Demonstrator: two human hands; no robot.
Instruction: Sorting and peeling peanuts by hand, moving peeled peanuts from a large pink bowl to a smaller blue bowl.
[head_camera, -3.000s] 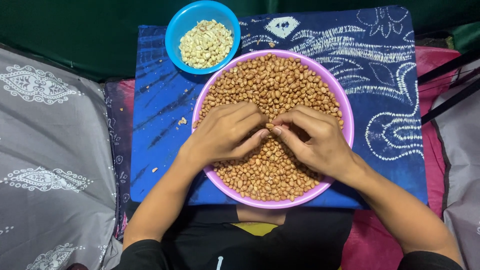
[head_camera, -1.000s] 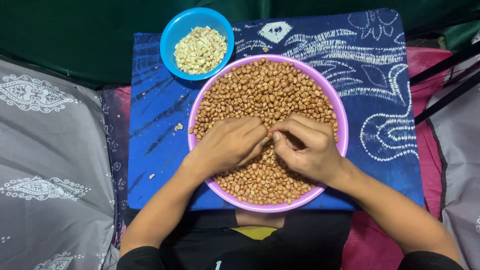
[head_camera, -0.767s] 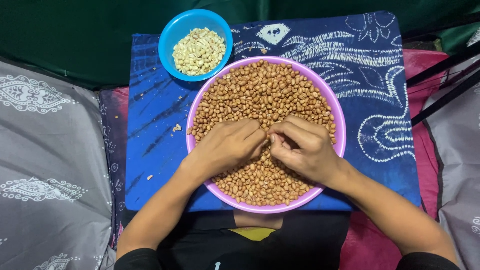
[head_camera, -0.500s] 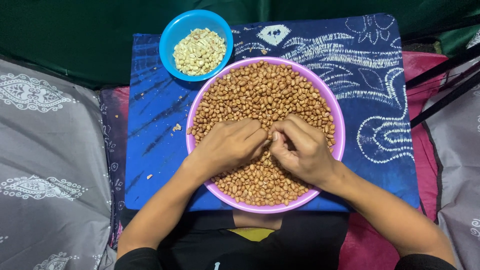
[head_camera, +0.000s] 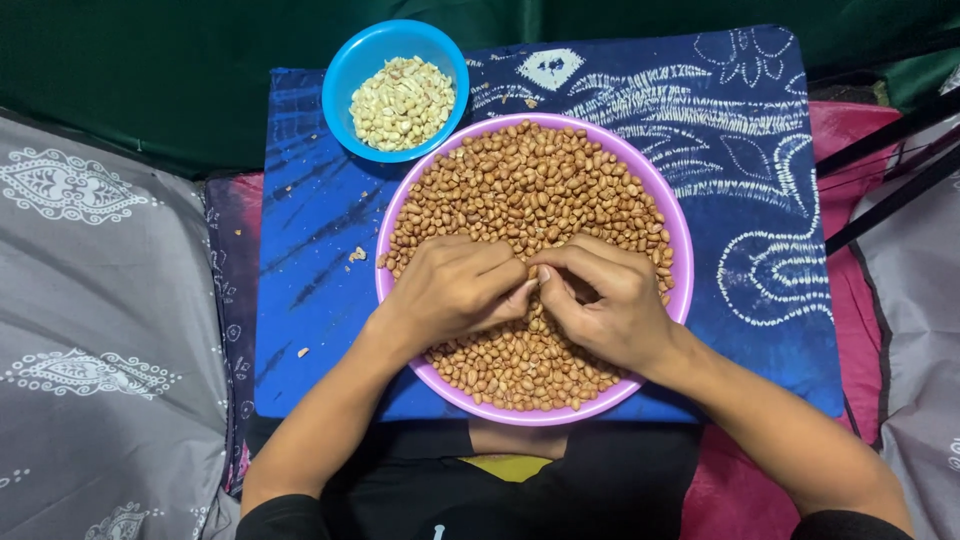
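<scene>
- I see a big round purple bowl (head_camera: 668, 215) in the middle of my view, and it sits on a blue cloth (head_camera: 760, 160) with white swirly patterns.
- The bowl is full almost to the rim with brown peanuts (head_camera: 530, 185). They are small, oval and still have their thin reddish-brown skins on.
- The peanuts look dry and lie in one heap that covers the whole bottom of the bowl.
- My left hand (head_camera: 445, 292) rests on the peanuts, in the near half of the bowl. Its fingers are curled in, and the tips are pinched together at the middle.
- My right hand (head_camera: 605, 300) rests on the peanuts just beside the left one. Its fingers are curled too, and its thumb and first finger meet the left fingertips.
- Something small is squeezed between the fingertips of both hands, but it is too tiny and hidden for me to tell what it is.
- A smaller blue bowl (head_camera: 345, 75) stands past the purple one, up and to the left, with the two rims touching or almost touching. It holds pale, cream-coloured peanuts (head_camera: 400, 100) with no skins.
- A few pale crumbs (head_camera: 356, 254) lie on the blue cloth to the left of the purple bowl.
- Grey patterned cushions (head_camera: 90, 330) lie at the left side.
</scene>
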